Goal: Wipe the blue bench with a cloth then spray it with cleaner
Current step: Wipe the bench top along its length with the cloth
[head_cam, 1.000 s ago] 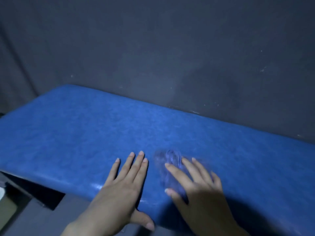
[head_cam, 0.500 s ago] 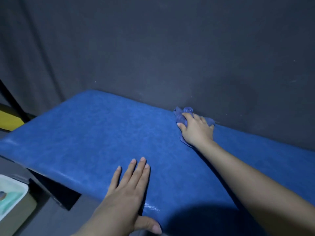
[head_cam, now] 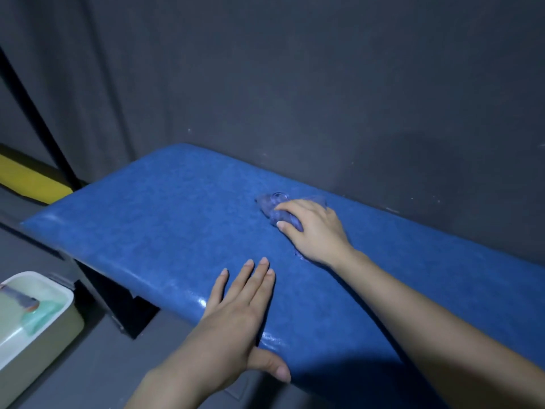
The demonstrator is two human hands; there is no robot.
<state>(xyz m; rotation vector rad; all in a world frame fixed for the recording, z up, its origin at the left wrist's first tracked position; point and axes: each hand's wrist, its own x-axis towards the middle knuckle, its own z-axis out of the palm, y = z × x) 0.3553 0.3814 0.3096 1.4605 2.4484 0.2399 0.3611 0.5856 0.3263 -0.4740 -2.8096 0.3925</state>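
The blue padded bench (head_cam: 153,231) runs from the left middle to the lower right, set against a dark grey wall. My right hand (head_cam: 312,228) presses a crumpled blue cloth (head_cam: 272,203) onto the bench top near the wall side, fingers curled over it. My left hand (head_cam: 236,314) lies flat on the bench's front edge, fingers spread, thumb hooked under the rim, holding nothing. No spray bottle is in view.
A white and beige bin (head_cam: 32,314) with a pale green liner stands on the floor at the lower left. A yellow padded bar (head_cam: 32,181) lies at the far left behind a black pole (head_cam: 38,113). The dark wall (head_cam: 295,84) backs the bench.
My right hand pushed the cloth from the front edge out to the wall side, then drew it slightly back toward the middle. My left hand stayed flat on the front edge.
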